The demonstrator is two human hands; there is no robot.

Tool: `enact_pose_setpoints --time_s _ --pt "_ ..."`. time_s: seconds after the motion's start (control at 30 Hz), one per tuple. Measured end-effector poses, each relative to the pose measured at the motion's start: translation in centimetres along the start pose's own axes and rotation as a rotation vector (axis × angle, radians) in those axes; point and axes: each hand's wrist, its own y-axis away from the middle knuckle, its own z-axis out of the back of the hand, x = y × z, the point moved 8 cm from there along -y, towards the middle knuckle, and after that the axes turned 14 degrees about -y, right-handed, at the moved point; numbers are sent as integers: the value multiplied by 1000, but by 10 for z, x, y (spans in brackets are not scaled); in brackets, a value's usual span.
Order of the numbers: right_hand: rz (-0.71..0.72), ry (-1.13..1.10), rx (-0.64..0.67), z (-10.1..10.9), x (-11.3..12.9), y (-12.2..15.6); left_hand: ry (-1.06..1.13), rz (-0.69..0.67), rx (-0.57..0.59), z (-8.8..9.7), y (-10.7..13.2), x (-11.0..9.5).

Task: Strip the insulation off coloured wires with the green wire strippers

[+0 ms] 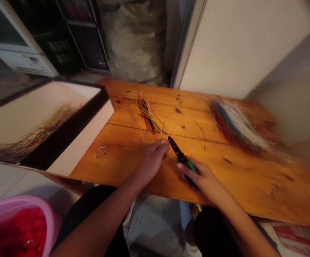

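Observation:
My left hand (155,157) is closed in a pinch on a thin wire (162,134) that rises from its fingertips, over a wooden board (133,160). My right hand (201,178) grips green-handled wire strippers (180,155), whose dark jaws point up-left toward the left fingertips. Just beyond the left hand lies a small bundle of red, green and yellow wires (148,116). A larger pile of red, blue and white wires (236,125) lies at the board's right, blurred.
A box with a black rim (90,117) at the left holds many thin wires. A pink tub (23,221) with red contents stands on the floor at lower left. A white wall panel (238,46) rises behind the board. Short wire offcuts dot the wood.

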Motion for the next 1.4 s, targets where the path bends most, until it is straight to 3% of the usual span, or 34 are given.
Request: enact_pose_setpoints --time_s 0.23,0.43,0.6,0.87,1.0,1.23,1.4 --pt "42 106 -43 14 -6 -12 116 46 -28 -8 -4 11" --pt "27 -97 -55 17 -13 -26 313 136 -192 -13 -7 21" --pt "20 -245 -37 15 -17 -42 343 185 -311 -9 -11 25" --pt "-30 -342 -51 15 -14 -70 426 214 -388 -5 -31 36" --pt "-32 -313 -48 16 -9 -78 546 280 -379 -11 -42 47" --pt "-54 -296 -133 19 -3 -74 599 251 -248 -1 -49 36" --pt "49 -204 -133 23 -3 -74 572 268 -137 5 -45 35"
